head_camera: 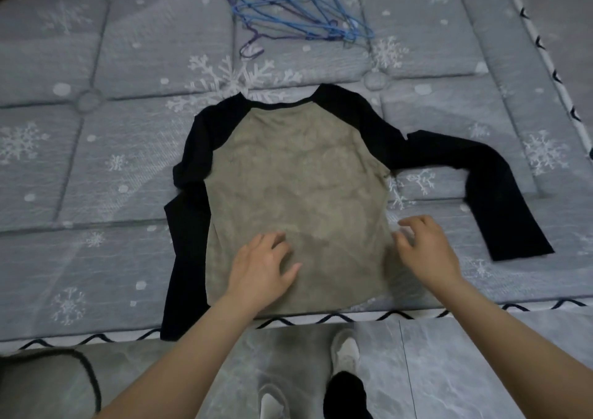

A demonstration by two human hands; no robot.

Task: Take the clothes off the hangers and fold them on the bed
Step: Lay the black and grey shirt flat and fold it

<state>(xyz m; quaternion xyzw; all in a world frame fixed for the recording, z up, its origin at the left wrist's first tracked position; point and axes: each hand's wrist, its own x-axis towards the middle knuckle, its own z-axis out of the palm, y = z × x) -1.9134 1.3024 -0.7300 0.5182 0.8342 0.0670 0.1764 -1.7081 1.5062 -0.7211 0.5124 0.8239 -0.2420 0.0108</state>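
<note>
Head cam looking down: the left hand (261, 266) is resting on the lower part of the shirt (298, 194), fingers spread and only loosely bent, pressing flat on the fabric rather than grabbing anything. The right hand (426, 250) is at the shirt's right edge near the hem, fingers curved over the side seam; can't really tell if it's pinching the cloth or just touching it. The shirt itself is laid out flat on the bed (96, 161), tan body with black sleeves, collar pointing away from the person and the hem right by the near edge of the mattress. The right sleeve (500, 194) is stretched out to the side and bent down, well clear of the hand, and the left sleeve (186, 242) runs down along the body, its end hanging past the bed edge. Farther up the bed, past the collar, there's a messy pile of blue wire hangers (298, 11), apart from the shirt. Below the bed edge you can see a marble-looking floor (481, 354) and the person's shoes (345, 353).
</note>
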